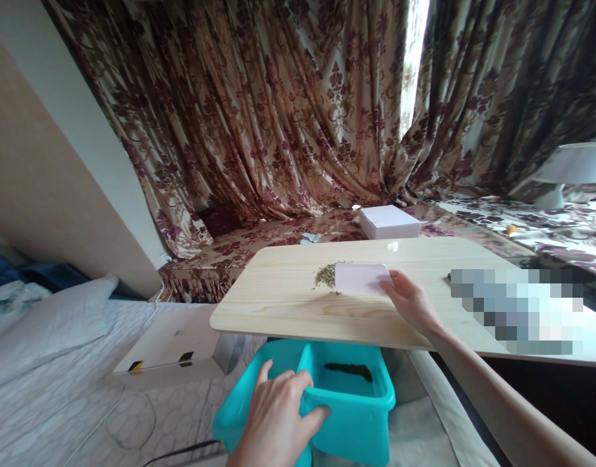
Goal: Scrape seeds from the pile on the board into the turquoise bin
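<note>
A white, thin flat card (358, 279) is pinched at its right end by my right hand (408, 299), low over the light wooden tabletop (273, 308). At the card's left edge lies a small heap of greenish-brown dried bits (324, 277), partly covered by the card. Below the table's near edge stands a turquoise divided bin (353, 425). My left hand (281, 415) grips the bin at its near rim by the divider, thumb on the right. A dark green strip of loose material (349, 370) lies in the bin's right compartment; my hand hides part of the left one.
A pixelated object (516, 311) lies on the table's right side. Behind the table sits a white box (390, 222); a larger white box (176, 340) rests on the bed at left. A lamp (577, 165) stands far right, before patterned curtains (278, 110).
</note>
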Tool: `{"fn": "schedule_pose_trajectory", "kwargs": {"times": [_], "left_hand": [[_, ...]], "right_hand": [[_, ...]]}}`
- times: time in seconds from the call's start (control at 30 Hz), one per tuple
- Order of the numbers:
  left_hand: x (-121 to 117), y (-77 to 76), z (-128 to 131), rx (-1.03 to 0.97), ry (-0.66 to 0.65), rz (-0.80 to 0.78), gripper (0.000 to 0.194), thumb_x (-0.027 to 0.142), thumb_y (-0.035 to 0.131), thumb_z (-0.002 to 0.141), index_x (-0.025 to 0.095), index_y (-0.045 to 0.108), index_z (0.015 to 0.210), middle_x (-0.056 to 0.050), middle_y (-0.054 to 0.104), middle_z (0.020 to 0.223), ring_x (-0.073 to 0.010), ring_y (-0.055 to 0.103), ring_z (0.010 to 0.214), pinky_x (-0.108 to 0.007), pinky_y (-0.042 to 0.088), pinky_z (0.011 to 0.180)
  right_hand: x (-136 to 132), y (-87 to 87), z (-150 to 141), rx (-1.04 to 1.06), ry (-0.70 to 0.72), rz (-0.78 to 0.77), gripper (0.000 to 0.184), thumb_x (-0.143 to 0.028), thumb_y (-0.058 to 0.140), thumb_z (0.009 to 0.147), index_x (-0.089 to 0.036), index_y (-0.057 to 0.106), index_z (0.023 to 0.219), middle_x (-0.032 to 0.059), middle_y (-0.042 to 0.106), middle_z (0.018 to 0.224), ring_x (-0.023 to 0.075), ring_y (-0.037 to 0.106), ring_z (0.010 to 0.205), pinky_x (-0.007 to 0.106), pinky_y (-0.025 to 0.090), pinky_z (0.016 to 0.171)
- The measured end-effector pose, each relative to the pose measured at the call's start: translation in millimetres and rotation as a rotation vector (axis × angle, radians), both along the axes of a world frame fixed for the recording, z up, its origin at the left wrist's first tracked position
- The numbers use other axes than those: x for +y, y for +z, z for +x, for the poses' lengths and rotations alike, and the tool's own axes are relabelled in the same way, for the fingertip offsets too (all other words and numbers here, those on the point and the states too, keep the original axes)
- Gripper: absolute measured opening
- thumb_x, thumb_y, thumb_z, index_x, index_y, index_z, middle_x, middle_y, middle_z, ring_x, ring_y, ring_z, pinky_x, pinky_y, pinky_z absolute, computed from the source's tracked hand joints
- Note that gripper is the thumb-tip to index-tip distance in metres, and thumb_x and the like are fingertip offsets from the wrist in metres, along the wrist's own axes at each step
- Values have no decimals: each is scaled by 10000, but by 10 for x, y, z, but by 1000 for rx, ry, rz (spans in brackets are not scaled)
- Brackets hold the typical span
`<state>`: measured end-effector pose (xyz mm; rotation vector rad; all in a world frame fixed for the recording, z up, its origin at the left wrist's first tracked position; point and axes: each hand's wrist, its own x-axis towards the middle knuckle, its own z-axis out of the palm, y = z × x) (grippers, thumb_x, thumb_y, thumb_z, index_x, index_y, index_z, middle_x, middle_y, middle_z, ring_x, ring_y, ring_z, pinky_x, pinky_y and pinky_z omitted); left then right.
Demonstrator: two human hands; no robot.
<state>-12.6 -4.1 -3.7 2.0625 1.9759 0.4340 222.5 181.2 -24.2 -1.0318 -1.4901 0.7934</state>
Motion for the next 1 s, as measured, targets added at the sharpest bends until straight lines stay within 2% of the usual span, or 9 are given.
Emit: {"fn": "schedule_pose_trajectory", "kwargs": {"times": [0.37,0.47,0.7,0.9,1.0], "left_hand": [[-3,-14,-14,5,2,-14,99,334,592,725,244,572,760,37,630,770,-170,588,790,-448,170,1026],[-7,-16,-18,1,1,-9,103,335,595,725,247,571,772,39,631,780,-172,587,806,-445,163,1027],[-30,15,-38,-2,17,-4,114,327,591,730,234,527,712,56,622,744,-158,580,775,-435,165,1020],[-30,0,-53,-2,18,25,121,326,602,726,237,521,717,64,611,729,-149,573,760,-426,158,1020],[-38,-11,-46,-12,12,20,126,331,606,725,237,523,712,64,610,729,-147,575,757,-428,160,1017]], "right_hand": [[-15,-17,-53,-9,1,18,227,-380,559,747,-195,569,877,53,692,845,188,638,772,307,499,709],[-52,-7,-22,-12,18,16,229,-383,561,746,-197,571,879,55,693,855,193,641,789,306,503,711],[-145,28,83,15,-41,-10,229,-400,579,722,-211,567,849,53,695,848,200,645,780,321,504,725],[-196,-52,191,-37,-90,-25,252,-415,579,717,-208,573,860,62,688,862,210,636,786,323,493,726],[-204,-70,213,-28,-69,-30,269,-432,589,708,-210,574,860,60,687,858,211,636,786,319,495,722]]}}
